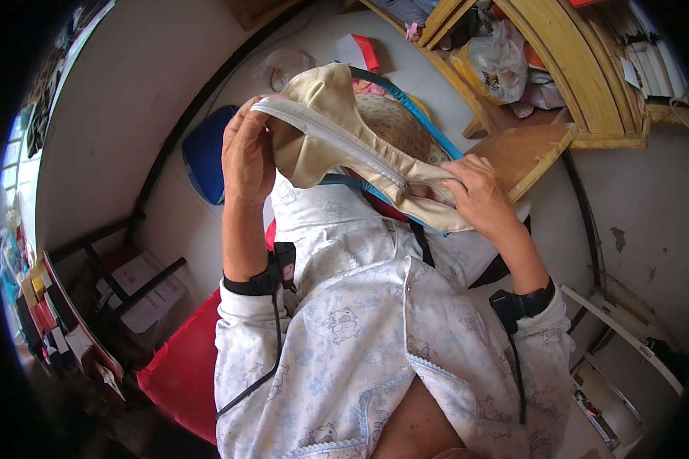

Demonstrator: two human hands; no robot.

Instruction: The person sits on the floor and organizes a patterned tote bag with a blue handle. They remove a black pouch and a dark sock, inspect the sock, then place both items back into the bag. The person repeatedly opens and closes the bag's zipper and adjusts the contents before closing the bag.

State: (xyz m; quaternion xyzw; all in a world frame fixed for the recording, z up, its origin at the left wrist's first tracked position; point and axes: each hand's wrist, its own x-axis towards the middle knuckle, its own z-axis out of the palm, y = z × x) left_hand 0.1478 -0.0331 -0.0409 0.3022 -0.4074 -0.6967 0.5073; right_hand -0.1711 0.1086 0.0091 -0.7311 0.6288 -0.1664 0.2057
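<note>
A beige piece of smooth material with a white zipper (344,142) stretches between my two hands above my lap. My left hand (248,150) pinches the zipper's upper left end, and the beige material (320,86) hangs in folds beside it. At the other end, my right hand (477,192) grips the beige edge near the zipper pull, where a gap shows the inside. A blue band (410,106) runs behind the beige piece and reappears below it; whether the two are joined, I cannot tell. Behind them, partly covered, is a rounded cream patterned cloth item (399,123).
A wooden cabinet (585,63) with stuffed plastic bags (502,60) stands at upper right, a wooden board (528,155) jutting below it. A blue object (208,155) and a red-and-white box (359,51) are on the floor. A red cushion (184,367) lies at left.
</note>
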